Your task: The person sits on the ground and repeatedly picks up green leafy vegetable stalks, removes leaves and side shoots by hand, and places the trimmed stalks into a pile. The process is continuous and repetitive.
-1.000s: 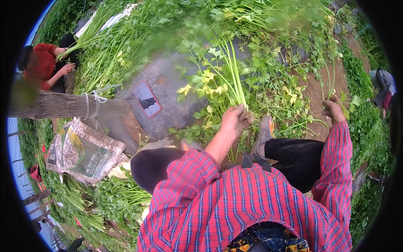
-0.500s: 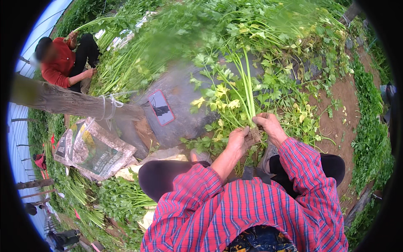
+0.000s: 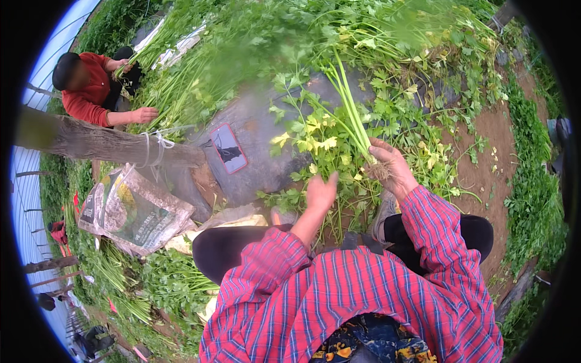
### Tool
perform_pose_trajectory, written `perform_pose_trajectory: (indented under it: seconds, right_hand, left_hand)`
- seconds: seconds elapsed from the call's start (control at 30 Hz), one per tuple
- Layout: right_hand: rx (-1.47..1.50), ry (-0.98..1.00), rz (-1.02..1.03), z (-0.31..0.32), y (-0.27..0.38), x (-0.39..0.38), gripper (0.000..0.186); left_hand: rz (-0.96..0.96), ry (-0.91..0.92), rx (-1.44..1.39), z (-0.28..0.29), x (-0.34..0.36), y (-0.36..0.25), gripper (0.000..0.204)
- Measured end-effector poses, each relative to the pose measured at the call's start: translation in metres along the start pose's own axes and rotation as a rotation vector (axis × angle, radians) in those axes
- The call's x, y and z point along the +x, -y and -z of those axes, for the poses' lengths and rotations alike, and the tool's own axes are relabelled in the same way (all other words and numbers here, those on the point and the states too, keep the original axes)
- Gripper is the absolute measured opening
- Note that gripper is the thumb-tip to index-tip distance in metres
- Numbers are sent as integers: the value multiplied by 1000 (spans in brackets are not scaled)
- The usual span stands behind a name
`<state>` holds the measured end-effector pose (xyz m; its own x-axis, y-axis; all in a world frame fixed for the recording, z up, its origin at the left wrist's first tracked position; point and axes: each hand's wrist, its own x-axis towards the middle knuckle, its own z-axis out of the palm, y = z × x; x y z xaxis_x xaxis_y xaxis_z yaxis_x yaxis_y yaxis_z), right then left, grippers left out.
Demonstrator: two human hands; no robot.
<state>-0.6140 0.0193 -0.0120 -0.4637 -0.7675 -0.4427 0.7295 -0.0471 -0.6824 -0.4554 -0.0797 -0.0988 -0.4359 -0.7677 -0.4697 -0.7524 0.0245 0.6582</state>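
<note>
My right hand [image 3: 393, 170] is closed round the base of a celery plant [image 3: 353, 115], just above its tangled brown roots. Its pale green stalks slant up and to the left, away from me. My left hand [image 3: 321, 192] is apart from the plant, lower and to the left, thumb and fingers spread with nothing visible in them. Yellowing celery leaves [image 3: 315, 134] lie just beyond the left hand. Loose leafy stems [image 3: 393, 121] cover the ground behind and beside the right hand.
A red-edged phone [image 3: 229, 149] lies on dark plastic sheeting [image 3: 272, 124]. On the left are a leaning wooden post [image 3: 115, 143] tied with string and a dirty printed sack [image 3: 142, 212]. A co-worker in red [image 3: 91, 91] sits far left by heaped celery [image 3: 187, 91]. Bare soil [image 3: 484, 157] runs along the right.
My left hand has come off the celery's root end and moved left. The right hand keeps the plant, raised slightly and to the right. The co-worker's near arm has reached out toward the heap.
</note>
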Motion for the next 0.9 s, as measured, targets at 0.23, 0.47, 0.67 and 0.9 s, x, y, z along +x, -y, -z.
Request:
perform_pose_trajectory:
  seconds: [0.23, 0.47, 0.67, 0.9]
  right_hand:
    - [-18, -25, -412, 7, -14, -9, 33]
    - [-132, -81, -351, 11, -12, -29, 36]
    - [-770, -54, -285, 12, 7, -39, 31]
    - [-106, 292, 278, -13, 85, -85, 20]
  left_hand:
    - [209, 528, -812, 28, 15, -66, 65]
    - [308, 834, -1287, -4, 35, -101, 18]
    - [160, 624, -1125, -17, 44, -101, 12]
    - [42, 155, -571, -31, 45, -96, 17]
